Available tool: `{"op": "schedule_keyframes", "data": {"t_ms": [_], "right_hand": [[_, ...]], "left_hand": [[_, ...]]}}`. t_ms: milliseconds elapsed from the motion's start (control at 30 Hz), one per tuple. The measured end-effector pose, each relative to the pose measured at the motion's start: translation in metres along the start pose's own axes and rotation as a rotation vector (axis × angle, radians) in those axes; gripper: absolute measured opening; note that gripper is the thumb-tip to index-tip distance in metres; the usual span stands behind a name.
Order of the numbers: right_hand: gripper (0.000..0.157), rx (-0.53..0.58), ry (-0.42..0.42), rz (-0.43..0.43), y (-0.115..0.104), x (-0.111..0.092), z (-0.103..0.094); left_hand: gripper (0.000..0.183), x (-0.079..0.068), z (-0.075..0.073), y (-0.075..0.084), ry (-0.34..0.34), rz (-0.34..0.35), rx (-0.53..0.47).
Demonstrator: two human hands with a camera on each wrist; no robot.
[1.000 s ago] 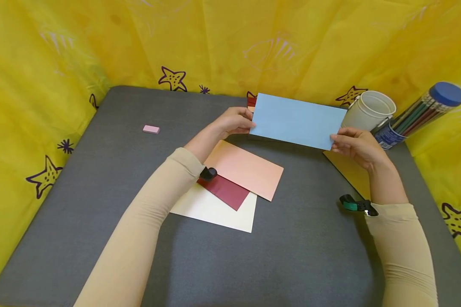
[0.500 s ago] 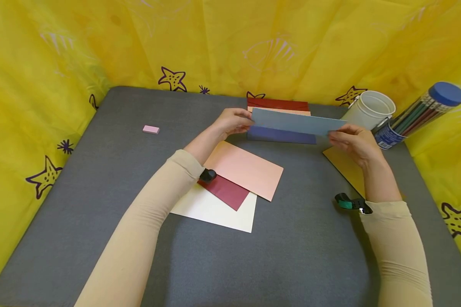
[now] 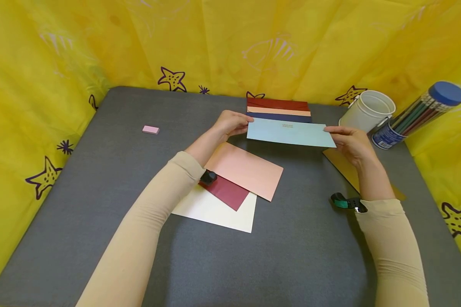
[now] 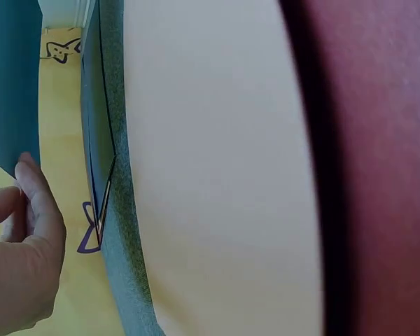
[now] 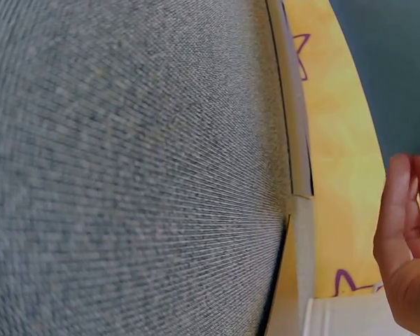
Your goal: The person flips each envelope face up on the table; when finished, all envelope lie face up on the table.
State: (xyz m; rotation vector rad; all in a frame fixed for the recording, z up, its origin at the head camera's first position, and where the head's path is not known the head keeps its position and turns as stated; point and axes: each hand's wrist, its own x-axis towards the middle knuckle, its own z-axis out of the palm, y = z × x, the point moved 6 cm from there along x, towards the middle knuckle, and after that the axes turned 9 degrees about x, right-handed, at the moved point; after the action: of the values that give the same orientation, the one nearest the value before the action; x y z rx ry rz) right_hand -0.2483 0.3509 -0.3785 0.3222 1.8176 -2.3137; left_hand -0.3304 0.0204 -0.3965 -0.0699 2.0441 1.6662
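Note:
A light blue envelope with small print near its far edge is held level above the table by both hands. My left hand pinches its left end between thumb and fingers. At the right end, my right hand pinches the corner. Behind it lies a stack of envelopes in dark red, peach and navy, its near part hidden by the blue one. Below my left forearm, a peach envelope overlaps a dark red envelope and a cream one.
A mustard-gold envelope lies partly under my right arm. At the back right stand a white bucket and a blue-labelled cup of pencils leaning right. A pink eraser sits on the grey table at left.
The light blue envelope has tipped from facing me to nearly flat, its printed side now up. It has come slightly nearer, uncovering the stack behind. My right hand has moved a little left.

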Motion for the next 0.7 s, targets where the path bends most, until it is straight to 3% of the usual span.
{"op": "schedule_keyframes", "data": {"t_ms": [200, 467, 700], "right_hand": [[0.030, -0.131, 0.044, 0.073, 0.004, 0.003, -0.003], [0.026, -0.270, -0.010, 0.111, 0.011, 0.012, -0.006], [0.061, -0.447, 0.014, 0.110, 0.015, 0.018, -0.004]], "left_hand": [[0.027, -0.003, 0.004, -0.001, -0.003, 0.010, 0.044], [0.046, -0.001, 0.008, 0.000, 0.036, 0.001, 0.115], [0.043, 0.004, 0.006, -0.004, 0.072, -0.068, 0.244]]}}
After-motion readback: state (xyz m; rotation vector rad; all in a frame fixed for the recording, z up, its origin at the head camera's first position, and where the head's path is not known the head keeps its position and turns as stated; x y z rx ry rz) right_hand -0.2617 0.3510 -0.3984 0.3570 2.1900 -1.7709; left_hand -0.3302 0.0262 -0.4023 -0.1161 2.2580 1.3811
